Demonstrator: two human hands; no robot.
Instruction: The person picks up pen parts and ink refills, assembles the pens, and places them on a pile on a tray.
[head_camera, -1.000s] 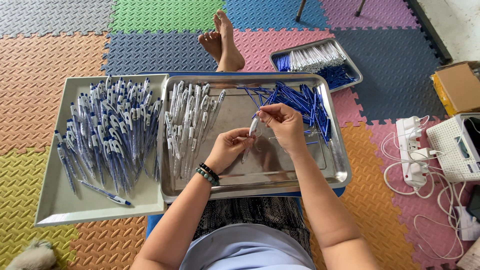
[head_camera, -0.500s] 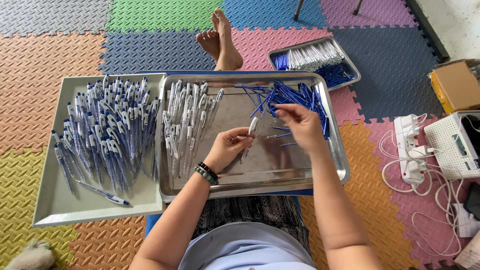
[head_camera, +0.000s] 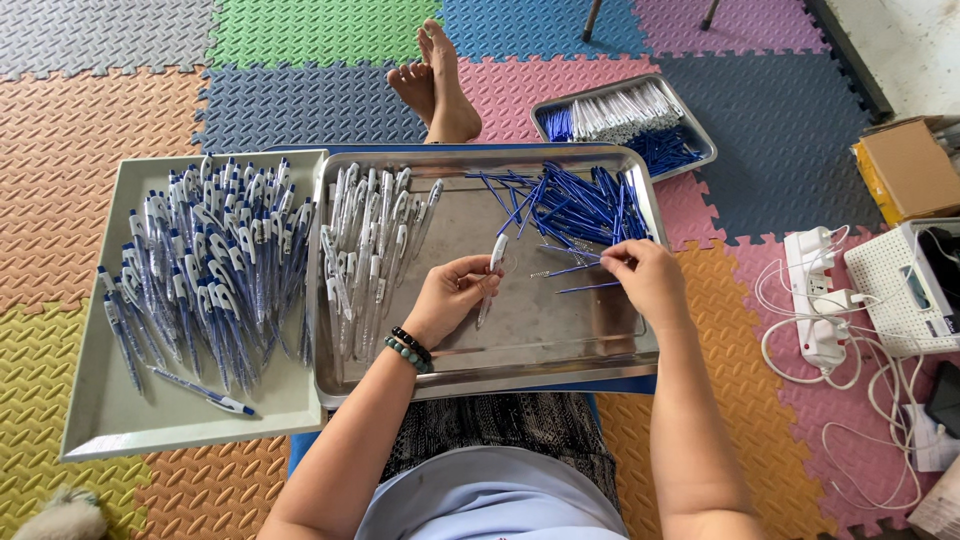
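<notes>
My left hand (head_camera: 448, 297) holds a white pen barrel (head_camera: 492, 268) upright over the steel tray (head_camera: 520, 355). My right hand (head_camera: 645, 281) pinches a thin blue refill (head_camera: 572, 268) at the edge of the blue refill pile (head_camera: 577, 204) in the tray's far right corner. A row of empty white pen barrels (head_camera: 368, 255) lies along the tray's left side. A beaded bracelet (head_camera: 410, 348) is on my left wrist.
A pale tray (head_camera: 110, 425) to the left carries several assembled blue-and-white pens (head_camera: 210, 265). A smaller steel tray (head_camera: 625, 120) with more parts lies on the foam mat behind. My bare feet (head_camera: 437, 82) stretch ahead. A power strip (head_camera: 820, 295), cables, a white box and a cardboard box (head_camera: 905, 170) are at right.
My right hand left the barrel it shared with the left hand, went right to the refill pile and pinched a refill. The left hand kept the barrel.
</notes>
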